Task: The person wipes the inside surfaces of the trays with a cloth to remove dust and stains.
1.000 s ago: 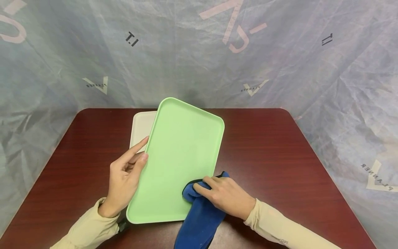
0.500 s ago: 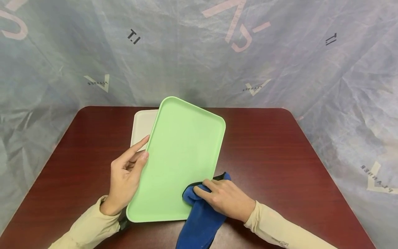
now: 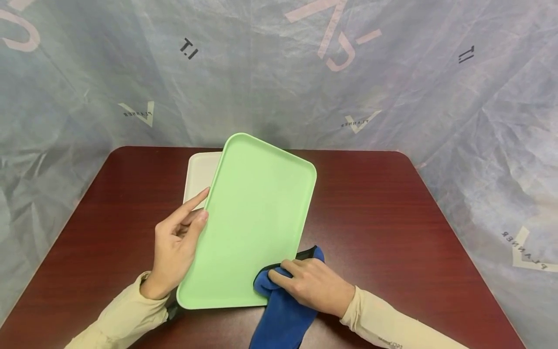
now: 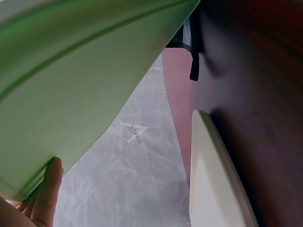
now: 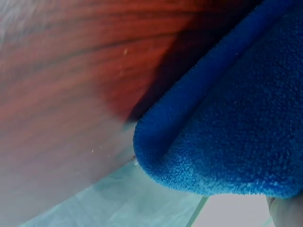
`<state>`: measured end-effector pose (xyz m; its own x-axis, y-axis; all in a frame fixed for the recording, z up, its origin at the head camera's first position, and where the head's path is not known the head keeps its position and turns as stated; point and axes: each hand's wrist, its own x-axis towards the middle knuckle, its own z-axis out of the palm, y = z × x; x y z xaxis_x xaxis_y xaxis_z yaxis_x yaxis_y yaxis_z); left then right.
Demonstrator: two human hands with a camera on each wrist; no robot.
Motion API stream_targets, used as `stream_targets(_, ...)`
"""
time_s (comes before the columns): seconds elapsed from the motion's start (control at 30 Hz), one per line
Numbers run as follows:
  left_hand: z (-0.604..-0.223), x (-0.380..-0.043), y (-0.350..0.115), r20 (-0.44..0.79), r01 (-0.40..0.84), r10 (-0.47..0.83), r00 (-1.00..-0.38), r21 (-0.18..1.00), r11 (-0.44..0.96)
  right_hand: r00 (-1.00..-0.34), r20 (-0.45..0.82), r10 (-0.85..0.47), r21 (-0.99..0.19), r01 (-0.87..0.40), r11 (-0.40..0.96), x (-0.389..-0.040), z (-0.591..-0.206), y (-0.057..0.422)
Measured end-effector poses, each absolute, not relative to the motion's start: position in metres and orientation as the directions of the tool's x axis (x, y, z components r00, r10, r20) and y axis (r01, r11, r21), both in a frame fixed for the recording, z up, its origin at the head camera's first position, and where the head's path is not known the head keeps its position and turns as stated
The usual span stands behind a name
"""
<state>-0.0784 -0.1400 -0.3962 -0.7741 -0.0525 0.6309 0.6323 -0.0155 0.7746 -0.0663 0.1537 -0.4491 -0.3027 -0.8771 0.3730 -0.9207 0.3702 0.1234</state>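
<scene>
A light green rectangular tray (image 3: 257, 208) is held tilted above the table, its inner face toward the head camera. My left hand (image 3: 176, 245) grips its left long edge, thumb on the front; the left wrist view shows the tray's underside and a finger (image 4: 49, 189) against it. At the tray's lower right, my right hand (image 3: 311, 283) holds a bunched blue cloth (image 3: 283, 317) with dark edging against the surface. The cloth's lower part hangs past the tray's rim. In the right wrist view the fuzzy cloth (image 5: 227, 127) hides most of that hand.
Behind the green tray a white tray (image 3: 201, 177) lies on the dark red-brown wooden table (image 3: 370, 208), partly covered from view. Grey printed sheeting (image 3: 261, 72) encloses the table's back and sides.
The right hand and cloth have shifted slightly down along the tray's lower right. The left hand keeps its grip; the whole head view has moved a little.
</scene>
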Motion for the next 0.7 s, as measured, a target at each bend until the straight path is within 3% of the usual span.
stream_targets(0.7,-0.394,-0.079,-0.140,0.641,0.643,-0.048,-0.766,0.765,-0.027,-0.247,0.349,-0.904,0.129,-0.943,0.307,-0.061,-0.448,0.134)
